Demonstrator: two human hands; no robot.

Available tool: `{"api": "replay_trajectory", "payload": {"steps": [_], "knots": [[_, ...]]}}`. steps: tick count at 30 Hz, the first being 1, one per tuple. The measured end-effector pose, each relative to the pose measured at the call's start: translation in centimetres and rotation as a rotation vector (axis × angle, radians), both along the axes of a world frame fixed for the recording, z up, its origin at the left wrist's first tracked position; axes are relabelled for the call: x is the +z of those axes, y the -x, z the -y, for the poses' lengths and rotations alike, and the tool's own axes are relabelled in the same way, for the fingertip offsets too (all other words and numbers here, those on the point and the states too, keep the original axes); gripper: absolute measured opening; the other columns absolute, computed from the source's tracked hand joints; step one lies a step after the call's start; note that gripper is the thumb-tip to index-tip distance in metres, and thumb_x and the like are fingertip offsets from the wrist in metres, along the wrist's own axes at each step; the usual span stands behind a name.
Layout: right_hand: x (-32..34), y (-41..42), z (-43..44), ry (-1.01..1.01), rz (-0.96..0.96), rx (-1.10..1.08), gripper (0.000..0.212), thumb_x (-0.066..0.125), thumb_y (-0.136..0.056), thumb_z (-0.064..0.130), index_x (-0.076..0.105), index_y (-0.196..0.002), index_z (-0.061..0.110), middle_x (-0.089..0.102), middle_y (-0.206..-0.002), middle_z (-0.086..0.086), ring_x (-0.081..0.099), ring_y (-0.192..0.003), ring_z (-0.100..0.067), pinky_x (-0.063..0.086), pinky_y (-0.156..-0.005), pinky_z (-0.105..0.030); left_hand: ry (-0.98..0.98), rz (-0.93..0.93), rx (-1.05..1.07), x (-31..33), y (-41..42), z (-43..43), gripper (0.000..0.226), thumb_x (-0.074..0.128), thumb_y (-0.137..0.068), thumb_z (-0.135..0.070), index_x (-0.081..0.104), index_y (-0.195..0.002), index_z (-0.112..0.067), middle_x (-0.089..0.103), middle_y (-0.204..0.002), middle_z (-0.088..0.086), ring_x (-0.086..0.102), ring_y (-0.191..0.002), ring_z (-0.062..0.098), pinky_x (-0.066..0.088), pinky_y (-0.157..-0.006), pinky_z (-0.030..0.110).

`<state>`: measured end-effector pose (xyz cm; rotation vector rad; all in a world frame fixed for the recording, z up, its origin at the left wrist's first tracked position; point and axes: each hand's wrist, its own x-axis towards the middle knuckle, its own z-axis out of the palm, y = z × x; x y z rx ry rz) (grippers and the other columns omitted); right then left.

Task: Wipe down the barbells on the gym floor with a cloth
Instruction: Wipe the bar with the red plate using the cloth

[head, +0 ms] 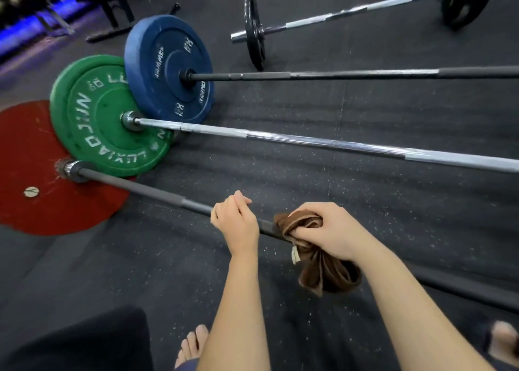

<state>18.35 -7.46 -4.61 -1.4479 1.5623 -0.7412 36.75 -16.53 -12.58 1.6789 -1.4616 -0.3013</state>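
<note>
Brown cloth clamped round black bar by my right fingers; left fingers grip bar. Best squeeze firmly, drag toward red plate, 9 o'clock.

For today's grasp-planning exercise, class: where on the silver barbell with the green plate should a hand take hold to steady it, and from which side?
Grip the bare silver shaft clear of the green plate, coming from above with fingers curled across it. It is a thin round rod lying level, apparently held off the floor by the plate, so fingers likely fit beneath.

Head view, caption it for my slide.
Right hand presses a brown cloth on the nearest barbell; left hand grips it.
</note>
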Motion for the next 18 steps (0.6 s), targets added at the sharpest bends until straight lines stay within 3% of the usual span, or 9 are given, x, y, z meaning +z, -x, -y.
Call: {"api": "replay_trajectory", "payload": {"steps": [6, 9, 13, 15, 18], "knots": [[-0.4, -2.8, 4.2, -0.033, 0.018, 0.184, 0.020, 0.079, -0.078, 0.028, 0.074, -0.095, 0.039, 0.070, -0.097, 0.016, 0.064, -0.093, -0.003, 0.054, -0.086, -0.028, 0.015, 0.033, 0.000, -0.5, -0.2, 0.9, 0.043, 0.031, -0.105, -0.035, 0.066, -0.082, -0.028, 0.058, -0.075, -0.022, 0.050, -0.083, 0.008, 0.027, -0.102, 0.031], [0.5, -2.0, 5.9, -0.149, 0.010, 0.274, 0.018, 0.079, -0.079, 0.036, 0.073, -0.094, 0.043, 0.072, -0.096, 0.018, 0.067, -0.093, -0.004, 0.056, -0.087, -0.033, 0.009, 0.087, -0.078, -0.2, -1.1, 0.9, 0.040, 0.032, -0.105, -0.030, 0.070, -0.099, -0.023, 0.062, -0.081, -0.019, 0.050, -0.080, 0.008, 0.029, -0.098, 0.031], [2.2, -1.5, 6.4, -0.206, -0.053, 0.339, 0.019, 0.082, -0.079, 0.032, 0.074, -0.091, 0.043, 0.074, -0.092, 0.019, 0.069, -0.092, -0.004, 0.056, -0.090, -0.033, -0.155, 0.075, -0.304, 1.2, -3.7, 2.1, 0.023, 0.039, -0.107, -0.024, 0.058, -0.120, -0.022, 0.065, -0.073, -0.006, 0.060, -0.078, 0.017, 0.040, -0.095, 0.040], [2.7, -1.9, 6.8, -0.203, -0.102, 0.364, 0.019, 0.084, -0.077, 0.028, 0.075, -0.090, 0.039, 0.075, -0.089, 0.017, 0.070, -0.090, -0.006, 0.057, -0.089, -0.033, -0.199, 0.175, -0.338, 2.3, -5.2, 3.2, 0.017, 0.045, -0.107, -0.025, 0.057, -0.119, -0.024, 0.067, -0.074, -0.006, 0.063, -0.083, 0.024, 0.044, -0.090, 0.042], [2.6, -3.0, 7.9, -0.190, -0.137, 0.364, 0.019, 0.086, -0.075, 0.030, 0.076, -0.089, 0.038, 0.075, -0.087, 0.016, 0.070, -0.090, -0.008, 0.057, -0.088, -0.032, -0.213, 0.380, -0.182, 2.7, -6.7, 3.8, 0.025, 0.047, -0.107, -0.034, 0.070, -0.100, -0.023, 0.068, -0.090, -0.007, 0.062, -0.106, 0.022, 0.028, -0.107, 0.040]]}}
